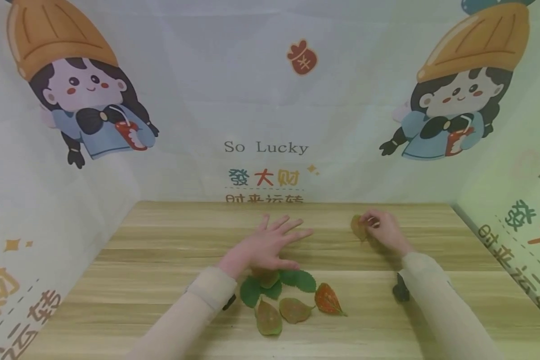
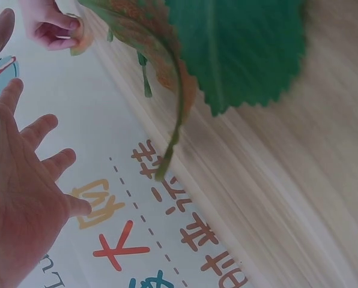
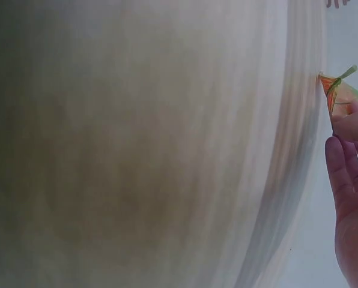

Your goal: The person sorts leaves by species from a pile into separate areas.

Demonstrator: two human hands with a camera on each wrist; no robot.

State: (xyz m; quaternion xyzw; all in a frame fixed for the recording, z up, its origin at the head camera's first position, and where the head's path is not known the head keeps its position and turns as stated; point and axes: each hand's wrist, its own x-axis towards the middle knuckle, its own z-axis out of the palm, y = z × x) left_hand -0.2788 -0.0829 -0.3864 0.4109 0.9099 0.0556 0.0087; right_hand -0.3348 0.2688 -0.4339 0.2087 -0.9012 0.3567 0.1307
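Only the left wrist view shows the left hand's palm (image 2: 17, 186).

Left hand (image 1: 268, 248) splayed, right hand (image 1: 385, 231) pinched.

"What does the right hand (image 3: 353, 186) hold?"
"It pinches an orange and green leaf (image 3: 345, 95), near the right edge."
"And what else?"
"A blurred wooden surface (image 3: 143, 144), and a pale backdrop (image 3: 308, 246)."
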